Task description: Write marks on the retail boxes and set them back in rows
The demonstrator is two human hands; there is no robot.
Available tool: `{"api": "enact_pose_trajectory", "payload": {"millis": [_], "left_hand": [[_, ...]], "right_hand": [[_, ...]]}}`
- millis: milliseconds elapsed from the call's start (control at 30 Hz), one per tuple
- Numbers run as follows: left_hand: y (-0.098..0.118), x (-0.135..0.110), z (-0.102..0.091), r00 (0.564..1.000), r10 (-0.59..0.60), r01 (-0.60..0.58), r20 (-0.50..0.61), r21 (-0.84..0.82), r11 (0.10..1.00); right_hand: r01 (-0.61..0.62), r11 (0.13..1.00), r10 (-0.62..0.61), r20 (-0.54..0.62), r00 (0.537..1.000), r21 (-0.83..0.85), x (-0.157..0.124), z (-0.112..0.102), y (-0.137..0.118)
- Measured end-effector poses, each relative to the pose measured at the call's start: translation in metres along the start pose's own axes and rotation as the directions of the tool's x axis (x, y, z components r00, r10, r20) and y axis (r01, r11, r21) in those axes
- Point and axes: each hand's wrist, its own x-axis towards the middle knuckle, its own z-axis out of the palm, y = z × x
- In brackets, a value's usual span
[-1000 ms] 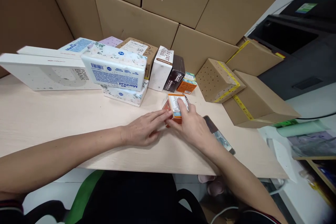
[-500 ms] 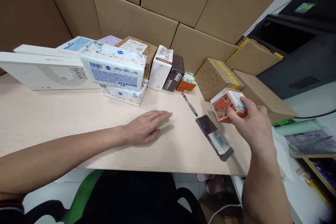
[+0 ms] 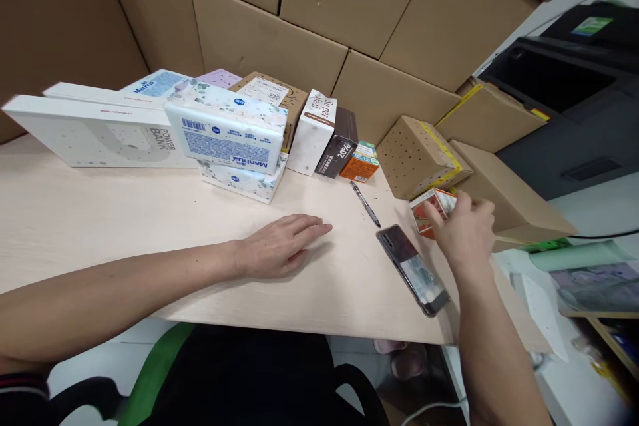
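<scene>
On the right side of the table, my right hand (image 3: pixel 464 229) grips a small orange and white box (image 3: pixel 423 213) from above. The box is low, close to the tabletop and beside the dotted cardboard box; whether it touches the table I cannot tell. My left hand (image 3: pixel 279 246) lies flat on the table with its fingers stretched out, holding nothing. Between the hands lie a phone (image 3: pixel 413 271) in a clear case, back up, and a pen (image 3: pixel 365 204). The phone is just left of my right hand.
Along the back stand white power bank boxes (image 3: pixel 110 133), stacked tissue packs (image 3: pixel 227 130), a white box (image 3: pixel 313 136), a dark box (image 3: pixel 339 146) and a small orange box (image 3: pixel 360 166). At right are a dotted cardboard box (image 3: pixel 407 160) and another carton (image 3: pixel 514 193).
My right hand has lowered the orange and white box toward the table, nearer the dotted cardboard box. My left hand stays in place on the table. The view has shifted slightly.
</scene>
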Motion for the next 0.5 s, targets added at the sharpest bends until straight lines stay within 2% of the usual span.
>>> {"api": "enact_pose_trajectory", "payload": {"millis": [100,167,267,367,433,500], "left_hand": [[0.000,0.000,0.000,1.000,0.009,-0.009,-0.012,0.012,1.000],[-0.001,0.000,0.000,1.000,0.008,-0.008,-0.019,0.017,1.000],[-0.002,0.000,-0.001,1.000,0.009,-0.009,-0.025,0.015,1.000],[-0.003,-0.001,-0.003,0.999,0.017,-0.017,-0.027,0.002,1.000],[-0.003,-0.001,-0.003,1.000,0.015,-0.015,-0.026,-0.017,1.000],[-0.004,-0.002,-0.003,1.000,0.008,-0.009,-0.027,-0.040,0.999]], "right_hand": [[0.214,0.965,-0.220,0.023,0.975,0.154,0.009,-0.002,-0.044],[0.280,0.923,-0.311,0.083,0.947,0.263,0.021,0.005,-0.076],[0.254,0.910,-0.316,0.152,0.936,0.328,0.038,0.023,-0.121],[0.151,0.916,-0.246,0.224,0.943,0.372,0.051,0.041,-0.152],[0.081,0.911,-0.196,0.250,0.948,0.405,0.058,0.048,-0.161],[0.027,0.897,-0.151,0.247,0.957,0.442,0.066,0.050,-0.158]]}}
